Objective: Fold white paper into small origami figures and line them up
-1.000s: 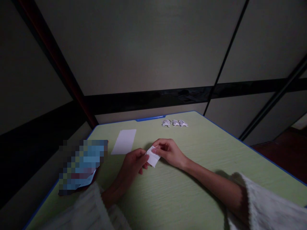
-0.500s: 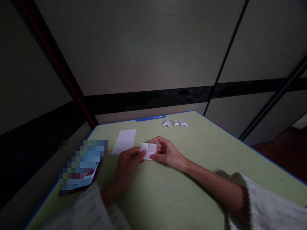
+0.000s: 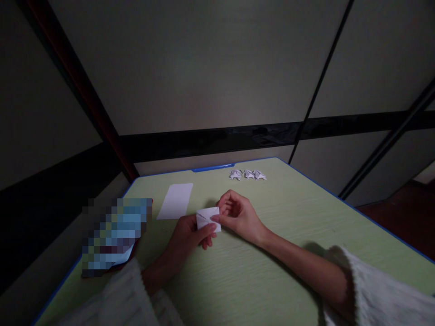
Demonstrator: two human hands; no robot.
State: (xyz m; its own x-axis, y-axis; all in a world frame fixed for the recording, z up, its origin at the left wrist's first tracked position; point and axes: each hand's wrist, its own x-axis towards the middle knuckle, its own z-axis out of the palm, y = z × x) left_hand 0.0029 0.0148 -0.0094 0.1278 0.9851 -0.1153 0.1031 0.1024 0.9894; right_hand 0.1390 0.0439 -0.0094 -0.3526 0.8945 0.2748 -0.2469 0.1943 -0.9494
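Both my hands pinch a small folded white paper (image 3: 208, 218) just above the pale green table (image 3: 258, 280). My left hand (image 3: 190, 235) grips its lower left side with fingers curled under it. My right hand (image 3: 239, 216) holds its right edge between thumb and forefinger. The paper shows crease lines on its upper face. A flat white sheet of paper (image 3: 176, 200) lies on the table just beyond my left hand.
Three small folded white paper figures (image 3: 248, 174) sit in a row near the table's far edge. A pixelated object (image 3: 113, 233) over something red lies at the left edge. Dark panelled walls surround the table, which has a blue rim.
The folded paper has been turned and reshaped between my hands: first a tilted slip, then an open creased face, now a flatter folded piece held slightly lower and to the left.
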